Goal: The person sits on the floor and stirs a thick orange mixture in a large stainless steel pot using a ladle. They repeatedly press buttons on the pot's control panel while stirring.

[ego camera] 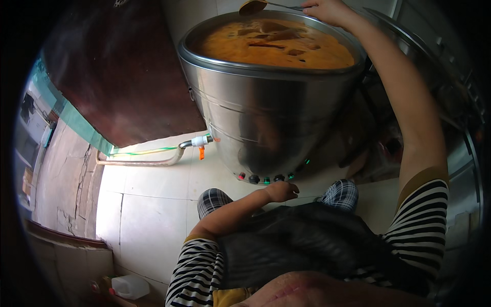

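A tall stainless steel pot (268,99) stands in front of me, filled with orange-brown broth (238,48) in which dark pieces (274,30) lie at the surface. At the top of the view, my right hand (326,10) grips the handle of a ladle (253,7). Its bowl is over the pot's far rim, above the liquid. My left hand (282,192) is low near the pot's base, beside a row of black knobs (254,179) and small green and red lights. Its fingers are loosely curled, thumb apart, with nothing visible in them. Contact with a knob cannot be made out.
A drain valve with an orange handle (201,153) juts from the pot's left side, joined to a hose (142,163) along the tiled floor (153,195). A dark red panel (126,76) stands at left. A white plastic jug (130,287) sits at lower left.
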Demonstrator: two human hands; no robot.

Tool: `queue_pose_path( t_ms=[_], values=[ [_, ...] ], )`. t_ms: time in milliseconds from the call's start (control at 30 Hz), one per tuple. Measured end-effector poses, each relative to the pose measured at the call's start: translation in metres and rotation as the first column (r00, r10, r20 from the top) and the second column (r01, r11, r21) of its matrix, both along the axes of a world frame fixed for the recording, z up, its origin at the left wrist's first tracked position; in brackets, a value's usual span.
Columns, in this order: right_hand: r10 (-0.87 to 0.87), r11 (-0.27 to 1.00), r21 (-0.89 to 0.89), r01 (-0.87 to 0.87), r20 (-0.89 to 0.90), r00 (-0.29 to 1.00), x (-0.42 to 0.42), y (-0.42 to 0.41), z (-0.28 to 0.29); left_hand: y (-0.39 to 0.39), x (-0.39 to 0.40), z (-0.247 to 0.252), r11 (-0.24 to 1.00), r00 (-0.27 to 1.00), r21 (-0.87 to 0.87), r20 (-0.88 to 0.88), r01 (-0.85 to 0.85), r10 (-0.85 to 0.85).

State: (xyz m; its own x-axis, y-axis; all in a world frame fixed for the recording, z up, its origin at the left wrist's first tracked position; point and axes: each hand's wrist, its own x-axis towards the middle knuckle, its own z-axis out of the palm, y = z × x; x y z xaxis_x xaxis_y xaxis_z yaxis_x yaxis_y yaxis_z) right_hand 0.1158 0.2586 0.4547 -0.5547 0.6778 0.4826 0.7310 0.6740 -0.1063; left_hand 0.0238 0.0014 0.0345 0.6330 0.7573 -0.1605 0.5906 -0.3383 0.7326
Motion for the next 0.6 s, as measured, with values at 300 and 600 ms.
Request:
queue_pose_path(
  t_ms=[300,600],
  values=[
    [-0.038,0.999,-0.031,0.045,0.203,0.978,-0.035,0.002,-0.015,-0.003,0.001,0.01,0.999,0.998,0.029,-0.045,0.039,-0.037],
    [-0.077,0.996,-0.036,0.078,0.047,0.996,-0.045,0.026,-0.012,-0.008,-0.003,0.012,0.998,0.999,0.056,-0.027,0.021,-0.02]
  ],
)
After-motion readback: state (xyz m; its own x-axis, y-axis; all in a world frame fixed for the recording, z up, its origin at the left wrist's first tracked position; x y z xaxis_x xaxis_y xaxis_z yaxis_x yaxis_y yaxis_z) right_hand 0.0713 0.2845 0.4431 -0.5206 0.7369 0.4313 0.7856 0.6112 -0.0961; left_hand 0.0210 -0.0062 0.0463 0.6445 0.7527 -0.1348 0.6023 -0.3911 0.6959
